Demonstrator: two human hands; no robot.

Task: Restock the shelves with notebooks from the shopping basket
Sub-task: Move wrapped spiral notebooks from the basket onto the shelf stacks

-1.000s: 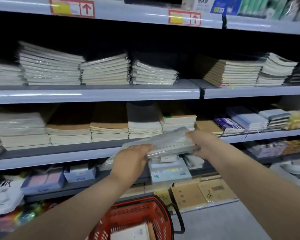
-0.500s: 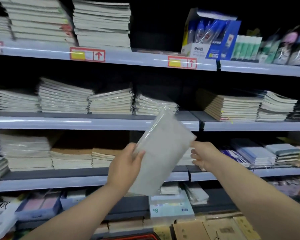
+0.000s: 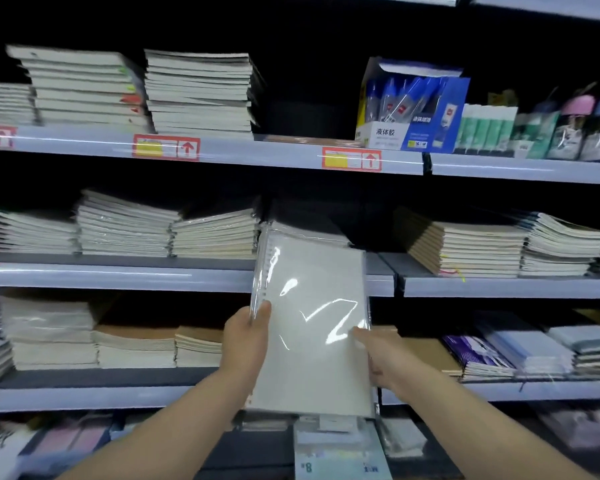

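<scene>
A pale grey spiral notebook [image 3: 312,317] in glossy clear wrap stands nearly upright in front of the shelves, its cover facing me. My left hand [image 3: 245,341] grips its left, spiral edge, thumb on the cover. My right hand [image 3: 381,362] holds its right edge lower down, thumb on the cover. The notebook's top reaches a low stack of similar wrapped notebooks [image 3: 309,230] on the middle shelf [image 3: 118,275]. The shopping basket is out of view.
Stacks of notebooks [image 3: 198,91] fill the upper, middle and lower shelves. A blue box of liquid glue [image 3: 413,105] stands on the upper shelf [image 3: 257,152], with a dark gap to its left. Kraft-cover notebooks [image 3: 465,247] lie to the right.
The notebook went from lying flat at the lower shelf to tilted, then to upright and raised. My view has lifted, so the basket has dropped out of sight and the upper shelf shows.
</scene>
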